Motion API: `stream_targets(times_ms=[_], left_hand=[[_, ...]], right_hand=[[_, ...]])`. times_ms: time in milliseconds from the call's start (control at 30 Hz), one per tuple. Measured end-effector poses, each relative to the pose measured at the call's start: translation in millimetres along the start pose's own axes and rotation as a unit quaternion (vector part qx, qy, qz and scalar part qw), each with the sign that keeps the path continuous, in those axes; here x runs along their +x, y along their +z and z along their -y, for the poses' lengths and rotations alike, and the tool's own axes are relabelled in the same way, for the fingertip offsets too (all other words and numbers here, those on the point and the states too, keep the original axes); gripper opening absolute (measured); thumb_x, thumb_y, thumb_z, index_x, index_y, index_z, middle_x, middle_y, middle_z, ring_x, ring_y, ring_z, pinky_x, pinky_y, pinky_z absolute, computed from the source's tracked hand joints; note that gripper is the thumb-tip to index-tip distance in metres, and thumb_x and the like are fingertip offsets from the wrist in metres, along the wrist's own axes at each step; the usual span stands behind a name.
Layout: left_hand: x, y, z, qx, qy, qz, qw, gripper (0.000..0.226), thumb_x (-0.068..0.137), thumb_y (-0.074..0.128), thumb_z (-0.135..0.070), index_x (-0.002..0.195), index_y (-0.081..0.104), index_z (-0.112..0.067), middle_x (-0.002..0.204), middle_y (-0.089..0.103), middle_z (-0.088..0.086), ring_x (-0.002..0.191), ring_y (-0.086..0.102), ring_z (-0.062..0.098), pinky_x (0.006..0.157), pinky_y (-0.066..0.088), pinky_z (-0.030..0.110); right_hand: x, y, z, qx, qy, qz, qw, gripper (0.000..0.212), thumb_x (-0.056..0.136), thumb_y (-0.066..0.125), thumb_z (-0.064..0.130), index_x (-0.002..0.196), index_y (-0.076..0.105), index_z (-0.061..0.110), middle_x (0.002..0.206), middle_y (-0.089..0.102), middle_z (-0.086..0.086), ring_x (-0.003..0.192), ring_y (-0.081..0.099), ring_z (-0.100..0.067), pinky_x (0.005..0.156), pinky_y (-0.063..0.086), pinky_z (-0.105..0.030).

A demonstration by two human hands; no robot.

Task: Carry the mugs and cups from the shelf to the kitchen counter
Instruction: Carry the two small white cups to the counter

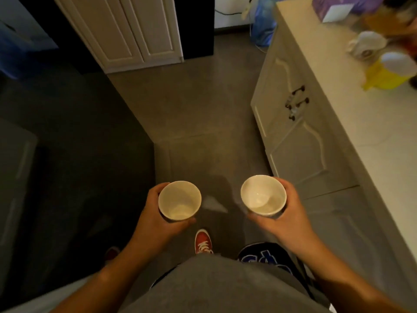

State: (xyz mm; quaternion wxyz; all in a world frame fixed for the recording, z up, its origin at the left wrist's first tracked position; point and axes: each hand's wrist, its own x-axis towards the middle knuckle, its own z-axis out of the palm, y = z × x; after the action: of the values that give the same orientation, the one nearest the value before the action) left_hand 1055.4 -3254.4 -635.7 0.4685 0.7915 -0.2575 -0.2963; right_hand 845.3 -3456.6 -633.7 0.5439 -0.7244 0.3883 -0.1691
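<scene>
**Two cream cups carried over a kitchen floor**

A grey tiled floor (194, 114) fills the middle of the view, seen from above. Along the right runs a kitchen counter (372, 136) with a pale top, and cream cabinet doors (293, 123) with dark handles below it. At the far left stands a tall cream cupboard (126, 30) against a dark wall. A blue bag (262, 21) sits on the floor at the counter's far end.

The person stands near the counter, in a grey top (214, 288), with both bare forearms reaching forward. On the counter's far part, blurred, are a purple box (338, 6), a white mug (366, 45) and a yellow cup (388, 71), close together.

The left hand (155, 220) wraps around the left cup (179, 201), fingers behind it and thumb along the near side. The right hand (284, 213) grasps the right cup (262, 195) the same way. Both cups are cream, upright, open at the top and look empty. They are held apart from each other in the air above the floor, the right one nearer the counter but not over it.

One red shoe (203, 241) with white laces shows between the arms.
</scene>
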Motion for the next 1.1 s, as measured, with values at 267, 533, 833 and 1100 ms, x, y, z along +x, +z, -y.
stream_targets(times_ms=[267,533,833,1100], left_hand=[[143,60,-58,-0.009,0.046,0.067,0.997,0.091,0.052,0.093,-0.028,0.119,0.038,-0.053,0.119,0.051,-0.029,0.111,0.050,-0.014,0.077,0.046,0.004],[265,106,-120,0.005,0.056,0.074,0.996,0.089,0.052,0.091,-0.028,0.122,0.039,-0.046,0.119,0.051,-0.024,0.111,0.050,-0.012,0.081,0.046,0.012],[335,93,-133,0.012,-0.005,0.033,0.999,0.088,0.050,0.092,-0.035,0.117,0.039,-0.056,0.111,0.050,-0.040,0.106,0.051,-0.015,0.082,0.047,0.019],[457,79,-145,-0.002,-0.028,0.055,0.998,0.088,0.042,0.087,-0.050,0.114,0.037,-0.062,0.108,0.049,-0.044,0.104,0.049,-0.019,0.081,0.046,0.018]], right_hand=[[51,-56,-24,0.013,0.108,-0.078,0.991,0.091,0.035,0.084,0.058,0.112,0.037,0.066,0.106,0.049,0.044,0.103,0.051,0.015,0.080,0.045,-0.020],[156,-110,-31,-0.004,0.109,-0.101,0.989,0.084,0.041,0.082,0.053,0.114,0.041,0.058,0.109,0.055,0.035,0.100,0.055,0.009,0.077,0.043,-0.011],[319,-123,-1,-0.011,0.050,-0.038,0.998,0.087,0.045,0.082,0.049,0.120,0.037,0.053,0.115,0.047,0.033,0.105,0.051,0.006,0.077,0.043,-0.011],[439,-109,28,-0.015,0.046,-0.045,0.998,0.088,0.049,0.088,0.038,0.118,0.036,0.055,0.116,0.046,0.032,0.106,0.048,0.016,0.075,0.041,-0.006]])
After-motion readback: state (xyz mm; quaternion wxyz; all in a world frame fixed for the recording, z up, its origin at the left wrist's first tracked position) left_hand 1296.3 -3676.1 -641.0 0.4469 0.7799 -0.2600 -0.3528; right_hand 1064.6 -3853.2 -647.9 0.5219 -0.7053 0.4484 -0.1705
